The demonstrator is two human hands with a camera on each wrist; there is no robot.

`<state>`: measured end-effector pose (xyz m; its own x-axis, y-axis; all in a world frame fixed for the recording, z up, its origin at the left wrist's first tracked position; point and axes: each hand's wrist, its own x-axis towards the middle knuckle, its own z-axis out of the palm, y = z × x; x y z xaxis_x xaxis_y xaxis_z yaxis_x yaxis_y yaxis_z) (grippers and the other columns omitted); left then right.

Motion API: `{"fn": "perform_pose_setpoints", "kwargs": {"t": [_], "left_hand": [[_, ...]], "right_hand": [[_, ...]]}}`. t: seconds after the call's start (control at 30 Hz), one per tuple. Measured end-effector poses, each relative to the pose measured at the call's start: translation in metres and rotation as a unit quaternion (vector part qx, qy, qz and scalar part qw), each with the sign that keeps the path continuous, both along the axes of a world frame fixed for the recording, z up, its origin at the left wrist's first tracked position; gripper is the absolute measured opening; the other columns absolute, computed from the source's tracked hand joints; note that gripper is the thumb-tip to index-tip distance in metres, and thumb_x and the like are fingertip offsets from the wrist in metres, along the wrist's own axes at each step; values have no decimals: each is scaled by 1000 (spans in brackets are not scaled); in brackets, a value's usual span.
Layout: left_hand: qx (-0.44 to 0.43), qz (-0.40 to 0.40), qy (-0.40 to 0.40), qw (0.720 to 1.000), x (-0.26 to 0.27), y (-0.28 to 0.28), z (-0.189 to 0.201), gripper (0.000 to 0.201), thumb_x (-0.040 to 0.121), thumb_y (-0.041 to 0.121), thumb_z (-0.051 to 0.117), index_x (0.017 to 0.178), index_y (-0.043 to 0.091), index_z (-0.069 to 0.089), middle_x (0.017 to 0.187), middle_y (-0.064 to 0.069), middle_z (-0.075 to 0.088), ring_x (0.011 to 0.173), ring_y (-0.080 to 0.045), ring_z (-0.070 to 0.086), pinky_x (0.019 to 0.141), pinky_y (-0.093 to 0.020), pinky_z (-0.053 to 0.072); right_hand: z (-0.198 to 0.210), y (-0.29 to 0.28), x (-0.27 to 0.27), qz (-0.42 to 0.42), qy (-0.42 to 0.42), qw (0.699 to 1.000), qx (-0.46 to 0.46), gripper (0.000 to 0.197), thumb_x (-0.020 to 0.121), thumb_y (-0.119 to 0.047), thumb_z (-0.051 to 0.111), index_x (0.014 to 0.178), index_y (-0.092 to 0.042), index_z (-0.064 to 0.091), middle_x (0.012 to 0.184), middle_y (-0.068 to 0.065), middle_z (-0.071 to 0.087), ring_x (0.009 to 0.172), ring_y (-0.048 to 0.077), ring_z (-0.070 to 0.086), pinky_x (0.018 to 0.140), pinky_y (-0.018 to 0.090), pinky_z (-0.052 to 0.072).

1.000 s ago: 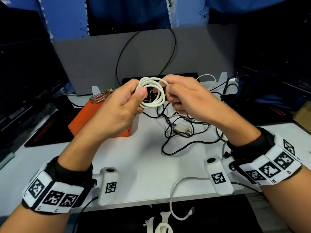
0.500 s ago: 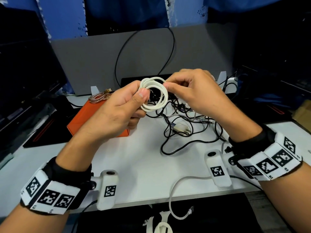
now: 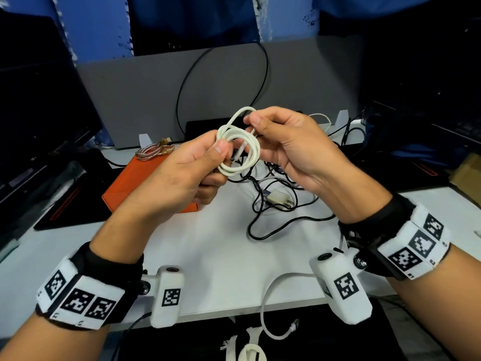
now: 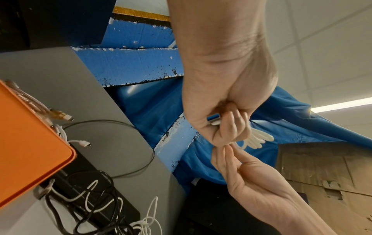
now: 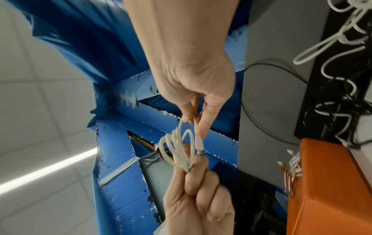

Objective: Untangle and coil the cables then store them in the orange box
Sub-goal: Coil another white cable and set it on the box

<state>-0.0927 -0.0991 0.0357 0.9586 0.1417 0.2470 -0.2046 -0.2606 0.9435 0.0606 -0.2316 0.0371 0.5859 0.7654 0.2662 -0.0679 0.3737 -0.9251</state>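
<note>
Both hands are raised above the white table (image 3: 208, 246), working on a coiled white cable (image 3: 240, 152). The left hand (image 3: 182, 178) has its fingers curled, with the thumb pressing the left side of the coil against the forefinger, so the loops are pinched together there. The right hand (image 3: 294, 147) pinches a raised loop of the same cable between thumb and forefinger at the top of the coil; its other fingers are loosely curled behind. The cable's plug end hangs down through the middle of the coil.

The orange box (image 3: 140, 183) sits on the table behind the left hand, with a copper-coloured coiled cable (image 3: 153, 152) at its far edge. A tangle of black cables (image 3: 276, 212) with a white plug (image 3: 279, 200) lies on the table below the right hand.
</note>
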Motion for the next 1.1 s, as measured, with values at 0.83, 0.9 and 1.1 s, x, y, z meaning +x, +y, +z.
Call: {"fn": "perform_pose_setpoints", "kwargs": {"t": [0.83,0.9,1.1], "left_hand": [[215,211,-118,946,13,3,-8,17,106,39,46,95,29,55,62,19,58,50,0,49,50,-12,36],[233,265,-146,924,10,8,-4,18,107,38,46,95,28,55,64,20,58,54,0,50,54,-18,38],[170,311,-178,918,9,5,1,22,111,30,40,97,19,53,62,4,59,50,-7,53,50,-23,43]], "right_hand": [[-15,8,-25,72,-88,991,-73,20,101,2,56,120,-2,60,98,7,73,96,23,72,83,35,61],[-11,1,-23,108,-159,977,-96,25,107,-1,47,130,2,57,105,13,76,97,24,74,92,38,60],[-9,-2,-32,100,-223,965,-96,25,112,-11,40,117,-1,62,104,16,76,101,28,76,95,40,58]]}}
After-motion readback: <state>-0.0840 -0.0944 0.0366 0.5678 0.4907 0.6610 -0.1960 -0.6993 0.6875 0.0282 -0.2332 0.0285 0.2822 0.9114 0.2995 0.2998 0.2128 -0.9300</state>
